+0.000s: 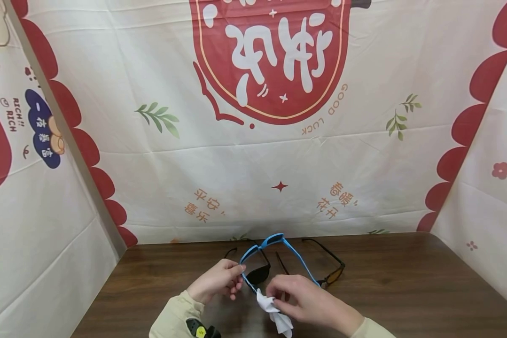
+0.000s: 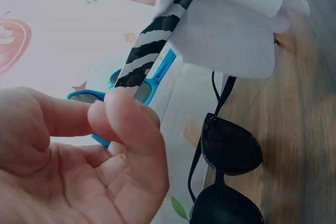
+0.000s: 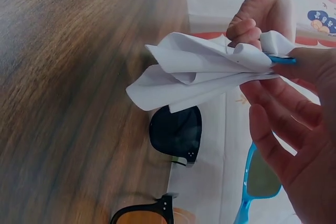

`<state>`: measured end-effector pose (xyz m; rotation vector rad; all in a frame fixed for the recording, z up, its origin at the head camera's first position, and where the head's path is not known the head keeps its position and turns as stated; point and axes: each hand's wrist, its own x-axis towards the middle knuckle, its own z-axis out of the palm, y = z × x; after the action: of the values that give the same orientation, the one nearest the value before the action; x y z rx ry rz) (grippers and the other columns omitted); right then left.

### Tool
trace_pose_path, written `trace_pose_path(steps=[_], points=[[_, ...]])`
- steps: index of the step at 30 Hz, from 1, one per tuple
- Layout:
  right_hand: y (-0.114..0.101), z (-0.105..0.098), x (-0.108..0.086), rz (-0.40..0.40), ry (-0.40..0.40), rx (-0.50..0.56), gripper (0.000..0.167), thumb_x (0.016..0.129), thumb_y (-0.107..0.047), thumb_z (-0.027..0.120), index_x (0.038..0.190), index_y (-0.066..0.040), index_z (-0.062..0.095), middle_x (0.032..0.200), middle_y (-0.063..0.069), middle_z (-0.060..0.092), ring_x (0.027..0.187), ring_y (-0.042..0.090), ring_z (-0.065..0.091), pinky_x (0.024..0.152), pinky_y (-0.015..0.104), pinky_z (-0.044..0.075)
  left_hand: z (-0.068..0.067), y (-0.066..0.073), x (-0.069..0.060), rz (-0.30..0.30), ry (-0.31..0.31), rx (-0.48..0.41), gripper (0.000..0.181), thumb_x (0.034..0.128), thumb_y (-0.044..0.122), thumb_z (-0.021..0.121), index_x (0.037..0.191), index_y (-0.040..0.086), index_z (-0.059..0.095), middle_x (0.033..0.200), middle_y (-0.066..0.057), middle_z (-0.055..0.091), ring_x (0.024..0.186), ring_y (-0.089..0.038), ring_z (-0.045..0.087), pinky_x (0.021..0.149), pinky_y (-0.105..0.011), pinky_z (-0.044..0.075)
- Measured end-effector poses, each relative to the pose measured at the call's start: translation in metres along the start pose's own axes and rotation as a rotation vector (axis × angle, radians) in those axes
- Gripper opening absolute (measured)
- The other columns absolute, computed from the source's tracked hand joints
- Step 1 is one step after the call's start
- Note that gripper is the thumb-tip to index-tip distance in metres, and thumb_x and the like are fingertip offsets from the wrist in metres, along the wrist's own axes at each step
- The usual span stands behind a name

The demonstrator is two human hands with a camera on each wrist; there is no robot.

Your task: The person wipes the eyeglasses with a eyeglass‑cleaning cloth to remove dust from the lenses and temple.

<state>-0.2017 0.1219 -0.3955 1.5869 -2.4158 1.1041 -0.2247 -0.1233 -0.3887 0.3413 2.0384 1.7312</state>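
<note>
Blue-framed sunglasses (image 1: 293, 249) are held up above the table. My left hand (image 1: 221, 280) pinches them near the hinge of one temple, whose zebra-striped face (image 2: 152, 45) shows in the left wrist view. My right hand (image 1: 308, 300) pinches a white cloth (image 1: 274, 312) folded around that same temple, farther along toward its tip. In the right wrist view the cloth (image 3: 194, 72) fans out from between thumb and fingers, with a bit of blue temple (image 3: 283, 60) poking out beside the thumb.
Black sunglasses (image 2: 231, 142) with dark lenses rest on the brown wooden table (image 1: 405, 291) behind the hands. To their right lie black-framed glasses with orange lenses (image 1: 334, 276). A printed white cloth wall (image 1: 278, 159) stands behind the table and at both sides.
</note>
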Motion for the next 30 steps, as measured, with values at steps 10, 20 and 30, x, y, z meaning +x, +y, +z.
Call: trace_pose_path(steps=[10,20,30], points=[[-0.001,-0.007,-0.008,-0.06,0.008,0.01,0.02,0.089,0.001,0.064,0.1,-0.015,0.059,0.091,-0.01,0.06,0.078,-0.003,0.056,0.064,0.016,0.05,-0.006,0.001,-0.001,-0.008,0.003,0.008,0.027,0.1015,0.017,0.045,0.08,0.001,0.052,0.063,-0.001,0.049,0.05,-0.007,0.045,0.048,-0.02,0.044],[-0.007,-0.019,-0.014,-0.134,0.042,-0.022,0.024,0.087,0.004,0.065,0.1,-0.015,0.059,0.089,-0.008,0.06,0.077,-0.002,0.056,0.063,0.015,0.05,-0.02,0.0,-0.003,0.027,0.011,0.014,0.028,0.1015,0.013,0.042,0.077,0.004,0.051,0.063,-0.001,0.049,0.051,-0.007,0.043,0.049,-0.021,0.044],[-0.013,-0.016,-0.008,-0.172,0.038,-0.023,0.024,0.087,0.004,0.065,0.101,-0.014,0.06,0.091,-0.007,0.061,0.077,-0.002,0.055,0.064,0.014,0.049,-0.019,-0.001,-0.003,0.023,0.005,0.009,0.027,0.1016,0.012,0.042,0.078,0.005,0.05,0.063,-0.001,0.049,0.05,-0.006,0.043,0.049,-0.021,0.044]])
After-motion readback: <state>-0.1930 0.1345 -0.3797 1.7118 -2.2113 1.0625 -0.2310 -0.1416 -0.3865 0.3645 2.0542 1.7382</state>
